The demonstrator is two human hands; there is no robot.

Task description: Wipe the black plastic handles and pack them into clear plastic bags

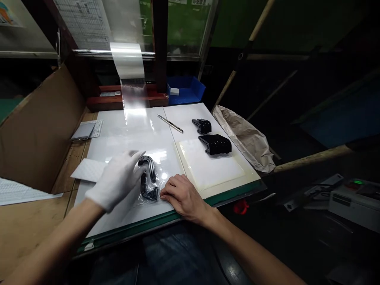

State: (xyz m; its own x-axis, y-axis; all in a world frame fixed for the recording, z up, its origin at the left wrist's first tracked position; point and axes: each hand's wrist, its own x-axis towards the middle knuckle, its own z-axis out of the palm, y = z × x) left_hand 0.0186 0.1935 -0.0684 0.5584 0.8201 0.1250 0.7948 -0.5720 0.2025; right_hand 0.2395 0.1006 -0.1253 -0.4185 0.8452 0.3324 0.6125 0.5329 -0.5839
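Observation:
Two black curved plastic parts lie on the white work surface within clear plastic film, curving opposite ways. My left hand, in a white glove, reaches over their left side. Its thumb and fingers are spread apart and slightly blurred, close to the upper part. Bare and resting near the front edge, my right hand has its fingers curled together, pinching the film's right edge. Further right stand two black ribbed plastic pieces, a larger one and a smaller one.
A roll-fed film strip hangs down at the back. A pen-like tool lies mid-table. A blue bin stands behind, a cardboard box at left. Crumpled brown paper hangs off the right edge.

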